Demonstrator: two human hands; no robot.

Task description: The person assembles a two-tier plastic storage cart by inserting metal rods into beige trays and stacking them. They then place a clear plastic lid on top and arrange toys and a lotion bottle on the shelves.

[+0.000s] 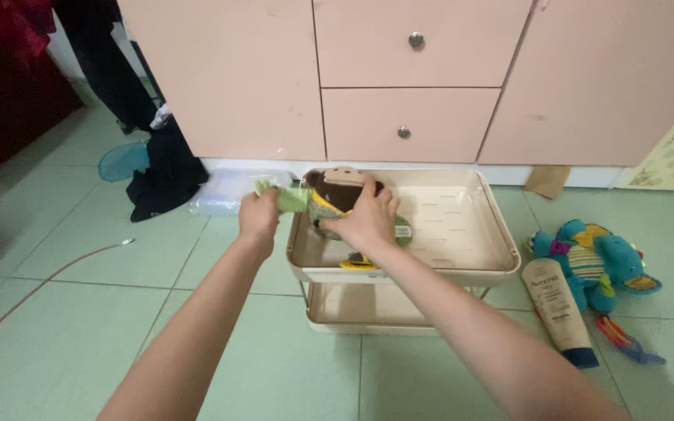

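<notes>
Both hands: I hold one plush monkey toy (337,199) over the top tray of a cream cart (462,269).
Monkey toy: brown head, green and yellow body, hanging just above the left part of that tray.
Left hand (260,216): clenched on a green limb of the toy, outside the cart's left rim.
Right hand (367,218): fingers wrapped over the toy's body, above the tray.
Cart: two tiers, standing on the green tiled floor (79,327) in front of pink cabinets (235,78).
Right of cart: a cream lotion tube (559,310) lies on the floor, just beside a blue plush elephant (598,265).
Left of cart: clear plastic wrap (224,191), dark cloth (165,171), a thin cable (48,277).
</notes>
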